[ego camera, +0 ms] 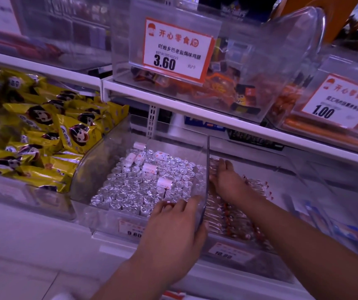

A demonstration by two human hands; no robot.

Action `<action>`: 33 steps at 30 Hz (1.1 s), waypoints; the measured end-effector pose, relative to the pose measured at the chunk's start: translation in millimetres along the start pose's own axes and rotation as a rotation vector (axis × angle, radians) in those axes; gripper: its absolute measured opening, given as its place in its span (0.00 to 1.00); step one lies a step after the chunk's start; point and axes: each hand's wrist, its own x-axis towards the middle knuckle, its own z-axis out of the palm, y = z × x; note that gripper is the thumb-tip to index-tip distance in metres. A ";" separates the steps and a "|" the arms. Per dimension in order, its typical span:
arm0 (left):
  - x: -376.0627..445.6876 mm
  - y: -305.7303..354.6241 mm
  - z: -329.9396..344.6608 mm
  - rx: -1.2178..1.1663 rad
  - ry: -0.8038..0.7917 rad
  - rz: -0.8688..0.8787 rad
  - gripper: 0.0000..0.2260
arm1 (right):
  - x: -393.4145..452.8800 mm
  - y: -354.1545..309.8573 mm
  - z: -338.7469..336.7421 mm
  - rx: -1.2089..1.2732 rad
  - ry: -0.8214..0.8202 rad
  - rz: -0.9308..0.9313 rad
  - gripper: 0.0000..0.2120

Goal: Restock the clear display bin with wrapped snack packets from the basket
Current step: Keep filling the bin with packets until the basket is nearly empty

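Lower shelf, two clear bins side by side, sharing a curved clear divider wall (pixel 206 180); left bin (pixel 82 169) packed with upright silver foil rolls (pixel 139 187), a few white-wrapped rolls (pixel 164 183) lying on top; right clear display bin (pixel 303 176) holding rows of clear-wrapped snack packets (pixel 228 215) with red ends, laid flat along its floor, mostly in the left and near part.

Left hand (pixel 173 221) at the near end of the divider, fingers spread over the foil rolls, thumb hooked round the divider's edge; whether the fingers press the rolls cannot be told.

Right hand (pixel 223 176) inside the right bin, palm down, fingers straight and resting on the far packets; nothing pinched; hands apart, divider between them.

Orange-and-white price tags (pixel 130 229) on the near faces of both bins, partly covered by the left hand.

Far left: heap of yellow snack bags (pixel 44 131) with a cartoon face.

Upper shelf: clear bin (pixel 249 61) of dark and orange packets, price card (pixel 177 50) reading 3.60; card (pixel 336 102) reading 1.00 to the right.

Blue-and-white packets (pixel 336 228), blurred, near right.
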 end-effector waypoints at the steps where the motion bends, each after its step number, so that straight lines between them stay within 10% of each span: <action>1: 0.3 0.1 0.1 0.001 -0.002 0.000 0.24 | -1.4 -0.5 2.0 -0.008 -0.026 0.000 0.34; 10: 0.2 -0.4 -0.3 -0.012 -0.005 0.001 0.24 | -4.8 10.3 -12.3 0.187 0.370 0.045 0.22; 17: 1.1 0.4 0.4 -0.009 0.001 0.002 0.24 | -0.3 13.7 -6.4 0.139 0.282 -0.037 0.14; 26: -0.1 -0.4 -0.4 -0.016 0.007 0.007 0.23 | -10.0 22.3 3.0 -0.009 0.142 -0.033 0.35; 33: 0.5 -0.7 -0.7 -0.029 0.003 0.008 0.23 | -2.0 30.1 -5.2 0.485 0.344 0.182 0.15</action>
